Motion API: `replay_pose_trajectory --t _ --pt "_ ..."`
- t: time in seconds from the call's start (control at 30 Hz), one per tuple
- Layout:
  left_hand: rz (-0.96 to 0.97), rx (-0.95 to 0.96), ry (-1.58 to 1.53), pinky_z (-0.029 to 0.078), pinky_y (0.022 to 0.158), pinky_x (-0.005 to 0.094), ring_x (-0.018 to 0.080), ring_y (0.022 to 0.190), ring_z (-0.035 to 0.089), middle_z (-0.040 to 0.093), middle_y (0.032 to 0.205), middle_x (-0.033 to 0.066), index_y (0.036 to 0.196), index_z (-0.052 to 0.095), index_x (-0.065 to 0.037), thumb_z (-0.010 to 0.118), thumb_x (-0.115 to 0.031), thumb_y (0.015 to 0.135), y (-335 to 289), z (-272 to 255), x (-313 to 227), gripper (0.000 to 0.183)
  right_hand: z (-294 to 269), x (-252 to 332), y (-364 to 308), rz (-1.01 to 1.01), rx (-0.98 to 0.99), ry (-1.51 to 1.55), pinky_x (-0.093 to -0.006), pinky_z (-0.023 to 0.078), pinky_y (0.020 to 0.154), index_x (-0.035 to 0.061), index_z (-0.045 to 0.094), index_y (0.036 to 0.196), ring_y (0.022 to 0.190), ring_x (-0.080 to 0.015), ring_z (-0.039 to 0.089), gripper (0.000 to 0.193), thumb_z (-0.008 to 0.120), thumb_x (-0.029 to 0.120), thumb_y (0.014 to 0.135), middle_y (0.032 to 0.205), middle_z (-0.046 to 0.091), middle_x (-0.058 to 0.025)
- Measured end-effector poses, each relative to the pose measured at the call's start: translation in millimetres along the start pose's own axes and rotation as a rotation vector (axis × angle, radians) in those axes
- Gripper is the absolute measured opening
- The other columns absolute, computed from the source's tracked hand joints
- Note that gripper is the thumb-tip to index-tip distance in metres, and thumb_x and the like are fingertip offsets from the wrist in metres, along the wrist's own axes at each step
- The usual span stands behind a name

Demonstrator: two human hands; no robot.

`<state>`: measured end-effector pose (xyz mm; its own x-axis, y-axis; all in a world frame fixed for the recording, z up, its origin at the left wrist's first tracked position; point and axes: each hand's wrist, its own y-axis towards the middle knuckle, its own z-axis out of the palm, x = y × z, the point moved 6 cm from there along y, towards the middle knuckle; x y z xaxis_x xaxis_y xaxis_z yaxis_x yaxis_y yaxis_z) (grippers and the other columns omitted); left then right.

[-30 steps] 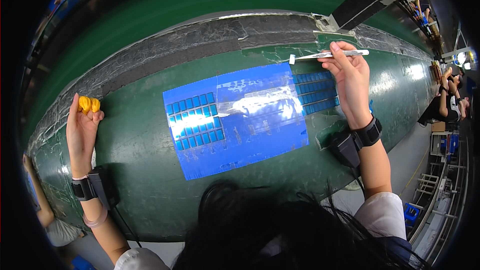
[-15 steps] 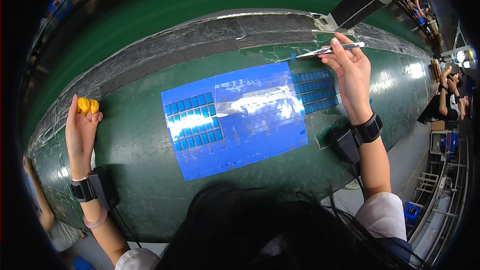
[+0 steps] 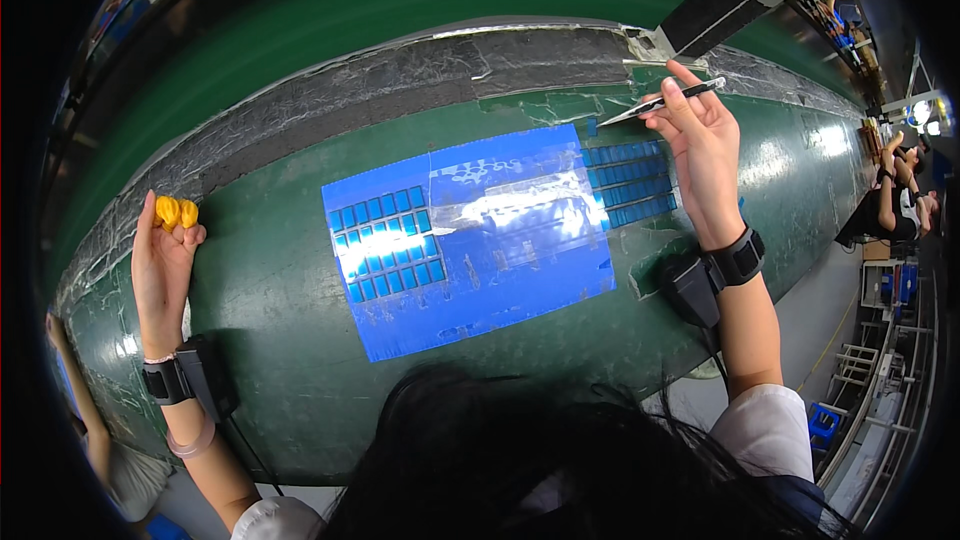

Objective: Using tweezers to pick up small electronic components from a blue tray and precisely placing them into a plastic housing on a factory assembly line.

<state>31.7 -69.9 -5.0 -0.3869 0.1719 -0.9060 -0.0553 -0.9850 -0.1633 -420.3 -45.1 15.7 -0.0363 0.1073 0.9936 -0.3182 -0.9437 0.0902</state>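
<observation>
At the far left, my left hand (image 3: 166, 260) is raised over the green table with its fingers curled in; yellow finger covers (image 3: 176, 212) sit on some of its fingertips. Whether it holds anything cannot be seen. Tweezers (image 3: 690, 91) are pinched in my right hand (image 3: 703, 150), their pale tips pointing left and slightly down. A small blue piece (image 3: 591, 127) shows at those tips; I cannot tell whether it is gripped or lies on the table. Between my hands lies a blue sheet (image 3: 520, 295) with rows of small shiny blue pieces (image 3: 385, 245) on its left part.
More blue pieces in rows (image 3: 632, 183) lie beside the sheet's right edge, near my right wrist. A dark taped strip (image 3: 350, 90) runs along the table's far edge, with a post (image 3: 725, 0) at the far right. Other people are at both sides.
The tweezers' tips have come down slightly toward me and the small blue piece appears lower with them. The tweezers have rolled in my fingers. My left hand stays where it was.
</observation>
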Motion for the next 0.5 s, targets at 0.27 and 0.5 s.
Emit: replay_pose_trajectory --t 0.27,0.5 --pt "-0.005 0.002 0.003 0.034 0.057 0.0243 0.0105 0.059 0.04 0.045 0.072 0.0045 0.082 0.043 -0.004 0.038 -0.02 0.083 -0.7 1.0 -0.1 0.017 9.6 -4.0 -1.8 0.105 0.106 0.149 -0.0215 0.042 0.062 -0.0059 0.038 0.106 0.066 -0.0128 0.053 0.036 0.049 0.012 0.077 0.075 0.054 -0.0115" --pt "-0.008 0.005 0.004 0.033 0.057 0.0243 0.0105 0.058 0.04 0.044 0.072 0.0044 0.081 0.043 -0.004 0.038 -0.021 0.083 -0.5 1.4 -0.1 0.017 15.7 -1.7 -4.1 0.129 0.165 0.203 -0.0215 0.041 0.061 -0.0045 0.04 0.104 0.066 -0.013 0.052 0.033 0.048 0.014 0.078 0.076 0.054 -0.0119"
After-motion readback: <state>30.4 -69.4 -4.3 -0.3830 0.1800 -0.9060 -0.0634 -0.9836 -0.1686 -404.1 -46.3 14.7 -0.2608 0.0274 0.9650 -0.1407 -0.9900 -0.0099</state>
